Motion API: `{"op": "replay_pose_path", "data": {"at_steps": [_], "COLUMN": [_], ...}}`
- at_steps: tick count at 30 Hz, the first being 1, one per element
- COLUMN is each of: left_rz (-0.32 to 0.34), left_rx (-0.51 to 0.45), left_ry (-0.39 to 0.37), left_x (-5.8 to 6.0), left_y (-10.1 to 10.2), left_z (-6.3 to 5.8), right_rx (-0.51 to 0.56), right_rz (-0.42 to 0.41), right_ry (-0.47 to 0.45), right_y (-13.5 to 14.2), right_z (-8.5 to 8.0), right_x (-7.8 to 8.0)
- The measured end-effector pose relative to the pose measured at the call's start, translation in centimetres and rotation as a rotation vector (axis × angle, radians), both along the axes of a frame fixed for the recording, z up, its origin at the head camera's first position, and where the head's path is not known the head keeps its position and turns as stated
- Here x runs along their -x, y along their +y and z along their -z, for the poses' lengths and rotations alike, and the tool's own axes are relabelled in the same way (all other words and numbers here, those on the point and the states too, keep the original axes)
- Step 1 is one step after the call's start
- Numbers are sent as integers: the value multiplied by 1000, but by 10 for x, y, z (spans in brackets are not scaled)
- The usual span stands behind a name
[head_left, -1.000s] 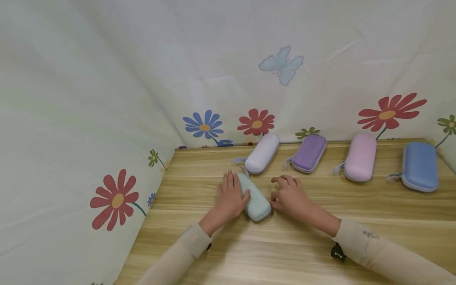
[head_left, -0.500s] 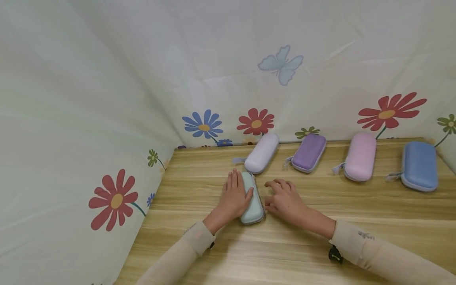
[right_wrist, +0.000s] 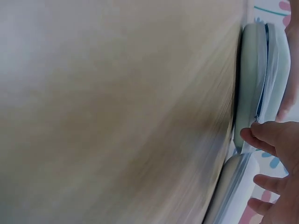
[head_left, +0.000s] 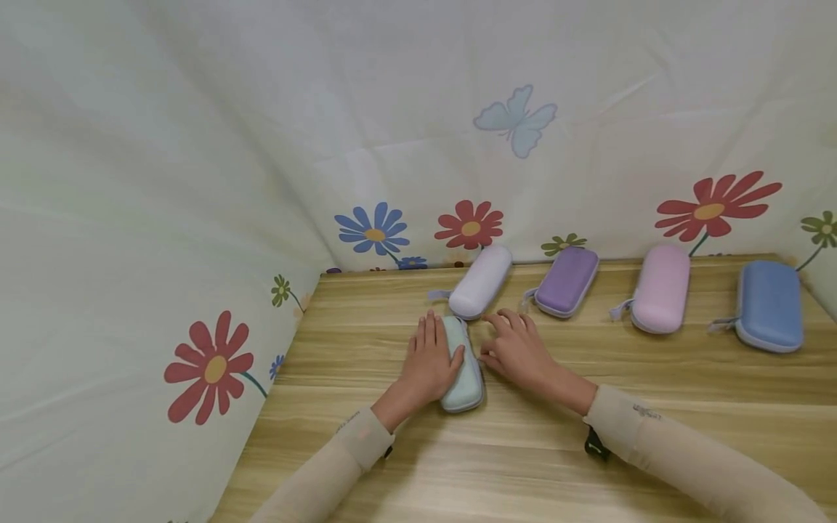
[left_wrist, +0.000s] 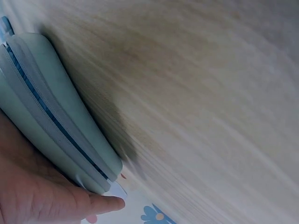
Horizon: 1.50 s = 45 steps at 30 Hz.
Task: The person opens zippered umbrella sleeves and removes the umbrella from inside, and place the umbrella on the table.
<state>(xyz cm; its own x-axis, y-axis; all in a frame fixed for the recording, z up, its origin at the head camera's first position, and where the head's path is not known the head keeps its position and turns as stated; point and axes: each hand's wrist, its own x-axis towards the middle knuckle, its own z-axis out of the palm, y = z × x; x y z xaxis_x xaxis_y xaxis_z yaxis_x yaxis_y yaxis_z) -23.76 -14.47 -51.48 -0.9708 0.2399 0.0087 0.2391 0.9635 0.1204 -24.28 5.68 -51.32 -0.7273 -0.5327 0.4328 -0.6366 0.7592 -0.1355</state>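
Note:
A mint green zippered hard case [head_left: 462,390] lies on the wooden table. My left hand [head_left: 428,361] rests on its left part, fingers straight and together, thumb laid across the top. In the left wrist view the grey zipper band [left_wrist: 44,105] with a dark blue line runs along the case's side. My right hand [head_left: 519,352] is at the case's right side. In the right wrist view its thumb and forefinger [right_wrist: 264,130] pinch the zipper pull, which their tips mostly hide; the other fingers stand apart. A dark gap shows along the zipper behind the pinch.
Beyond the green case, along the back wall, lie a white case [head_left: 480,282], a purple case [head_left: 567,282], a pink case [head_left: 662,288] and a blue case [head_left: 770,303], each with a strap. The white one sits close to the green case's far end. Flower-printed cloth [head_left: 399,131] hangs behind.
The green case has turned, its near end swinging left, and my left hand has shifted slightly right with it. My right hand has moved left and farther along the case's side.

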Motion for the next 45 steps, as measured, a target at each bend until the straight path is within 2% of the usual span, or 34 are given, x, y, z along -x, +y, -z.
{"op": "replay_pose_path", "data": {"at_steps": [9, 14, 27, 36, 45], "left_rz": [16, 25, 40, 26, -11], "left_rx": [-19, -23, -26, -28, -54], "left_ry": [0, 0, -2, -5, -21], "left_x": [1, 0, 1, 1, 0], "left_y": [0, -1, -3, 0, 2], "left_z": [-1, -2, 1, 2, -5], "right_rx": [3, -12, -11, 1, -29], "right_rz": [66, 98, 116, 104, 167], "right_ry": [21, 30, 45, -97, -148], "right_y": [-10, -14, -16, -3, 25], "right_z": [-1, -1, 1, -7, -19], "right_x": [24, 31, 32, 23, 18]}}
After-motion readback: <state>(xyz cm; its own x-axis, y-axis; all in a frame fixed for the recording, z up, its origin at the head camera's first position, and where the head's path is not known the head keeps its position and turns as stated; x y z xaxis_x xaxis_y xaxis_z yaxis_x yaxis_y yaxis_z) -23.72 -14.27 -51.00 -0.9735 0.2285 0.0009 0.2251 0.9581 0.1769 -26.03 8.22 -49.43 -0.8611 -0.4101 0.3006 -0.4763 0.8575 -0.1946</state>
